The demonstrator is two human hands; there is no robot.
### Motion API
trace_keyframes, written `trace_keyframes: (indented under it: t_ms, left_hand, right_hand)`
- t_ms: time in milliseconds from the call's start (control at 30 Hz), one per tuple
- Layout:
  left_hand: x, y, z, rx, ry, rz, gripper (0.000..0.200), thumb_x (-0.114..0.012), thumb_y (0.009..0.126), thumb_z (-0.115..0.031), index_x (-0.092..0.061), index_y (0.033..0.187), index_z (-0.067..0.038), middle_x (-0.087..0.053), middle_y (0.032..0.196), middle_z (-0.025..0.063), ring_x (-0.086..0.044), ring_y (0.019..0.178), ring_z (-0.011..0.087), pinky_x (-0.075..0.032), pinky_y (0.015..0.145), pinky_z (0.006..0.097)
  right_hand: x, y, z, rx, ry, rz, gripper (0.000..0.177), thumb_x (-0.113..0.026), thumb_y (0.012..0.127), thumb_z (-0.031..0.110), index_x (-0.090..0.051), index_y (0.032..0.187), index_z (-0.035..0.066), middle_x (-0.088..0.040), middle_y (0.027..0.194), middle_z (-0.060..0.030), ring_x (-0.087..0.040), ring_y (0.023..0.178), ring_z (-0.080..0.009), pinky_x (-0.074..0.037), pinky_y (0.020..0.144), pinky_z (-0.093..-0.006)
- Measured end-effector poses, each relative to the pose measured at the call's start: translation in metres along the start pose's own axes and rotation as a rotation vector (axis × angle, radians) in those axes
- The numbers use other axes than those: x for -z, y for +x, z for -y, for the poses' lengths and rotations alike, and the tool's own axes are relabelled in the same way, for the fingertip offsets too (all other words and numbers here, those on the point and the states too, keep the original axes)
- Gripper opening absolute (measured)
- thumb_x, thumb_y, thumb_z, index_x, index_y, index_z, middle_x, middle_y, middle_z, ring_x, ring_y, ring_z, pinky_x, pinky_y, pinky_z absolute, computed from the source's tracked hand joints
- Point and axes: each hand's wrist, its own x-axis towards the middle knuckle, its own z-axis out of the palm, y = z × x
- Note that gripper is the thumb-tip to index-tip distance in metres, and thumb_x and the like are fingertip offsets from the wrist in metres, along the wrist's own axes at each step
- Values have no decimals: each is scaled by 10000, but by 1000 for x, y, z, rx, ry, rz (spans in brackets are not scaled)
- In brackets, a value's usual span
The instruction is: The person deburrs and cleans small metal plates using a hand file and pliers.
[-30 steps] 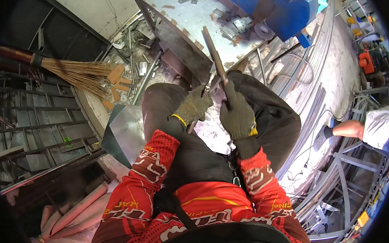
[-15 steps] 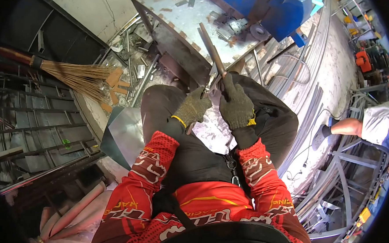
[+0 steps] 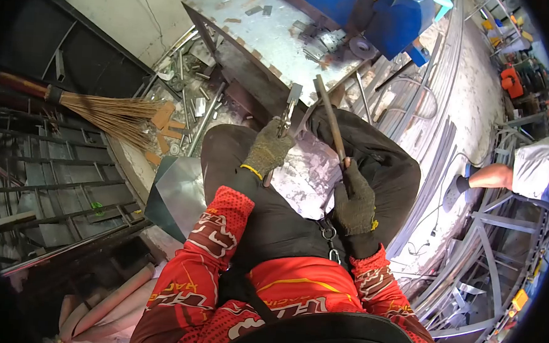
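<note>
My left hand (image 3: 269,147), in a grey-brown knit glove, is closed around locking pliers (image 3: 286,121) that point away from me. A small flat grey metal piece (image 3: 296,92) sits in the jaws. My right hand (image 3: 355,203), gloved alike, is wrapped round the near end of a long, narrow, file-like metal bar (image 3: 330,118). The bar slants away and up to the left, its far end apart from the metal piece. Both hands are over my lap, between my bent knees. The grip ends inside the gloves are partly hidden.
Ahead stands a metal table (image 3: 257,31) with scraps, a grinding disc (image 3: 362,47) and a blue machine (image 3: 388,22). A broom (image 3: 104,110) lies at left near metal offcuts. Long metal rods (image 3: 439,118) lie at right. Another person's leg (image 3: 488,178) shows at far right.
My right hand has drawn the bar back toward me and to the right, away from the pliers. The metal piece in the jaws now shows plainly. My left hand has barely moved.
</note>
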Motion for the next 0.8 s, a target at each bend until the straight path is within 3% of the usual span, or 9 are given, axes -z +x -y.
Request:
trace_keyframes:
  t_ms: [167,233,300,433,567,633,700,733,800]
  left_hand:
    - [-2,12,24,-149,202,-127,214,-716,832,-123,-577,969,-34,-591,789,104,-609,761,272,-510,738,439]
    - [-1,14,23,-211,249,-135,219,-722,824,-129,-586,965,-32,-605,811,111,-615,785,289,-506,746,447]
    - [-1,5,1,25,32,-35,200,-728,825,-130,-597,945,-38,-622,858,107,-621,827,282,-506,758,426]
    - [0,5,-5,115,-1,4,220,-734,832,-131,-590,967,-36,-637,889,105,-620,864,266,-506,789,402]
    - [-2,12,25,-55,58,11,347,-738,852,-141,-603,1145,-14,-670,1013,124,-641,959,262,-519,865,370]
    - [-4,12,30,-112,85,-17,428,-732,865,-148,-604,1247,-1,-683,1078,143,-654,1000,278,-525,893,368]
    - [-1,8,21,-399,454,-63,604,-736,895,-177,-536,1420,45,-678,1276,193,-662,1159,310,-519,992,386]
    - [0,3,12,-286,265,34,707,-758,896,-177,-468,1481,93,-646,1387,239,-647,1259,337,-496,1063,418]
    - [-3,2,17,-352,309,41,711,-770,887,-172,-471,1471,104,-636,1407,246,-640,1283,340,-485,1081,429]
  right_hand:
    - [-11,46,-1,-71,-40,74,617,-685,914,103,-555,1517,103,-726,1174,-227,-715,1057,-421,-587,872,-476]
    - [-29,74,-9,71,-111,-18,543,-696,915,137,-598,1449,128,-717,1072,-200,-712,966,-419,-582,818,-495]
    - [-41,106,-1,57,-160,0,517,-704,913,151,-608,1420,143,-700,1030,-182,-708,942,-410,-577,796,-495]
    - [-59,147,-10,100,-188,-22,418,-719,904,171,-661,1319,171,-647,1008,-166,-685,961,-390,-563,796,-484]
    - [-55,174,-12,89,-222,42,346,-741,890,182,-718,1234,150,-625,1065,-178,-655,1019,-386,-554,849,-475]
    - [-42,173,5,137,-127,-78,285,-773,869,199,-769,1146,132,-606,1077,-185,-631,1045,-379,-537,896,-474]
    - [-33,175,18,66,-24,-56,292,-802,851,234,-796,1124,133,-633,1097,-183,-628,1050,-366,-527,913,-468]
    - [-29,177,23,105,12,0,286,-799,859,253,-803,1116,128,-654,1112,-178,-628,1065,-355,-525,906,-464]
    - [-28,180,16,162,108,104,271,-785,881,289,-816,1051,81,-717,1059,-161,-665,1014,-309,-531,845,-432]
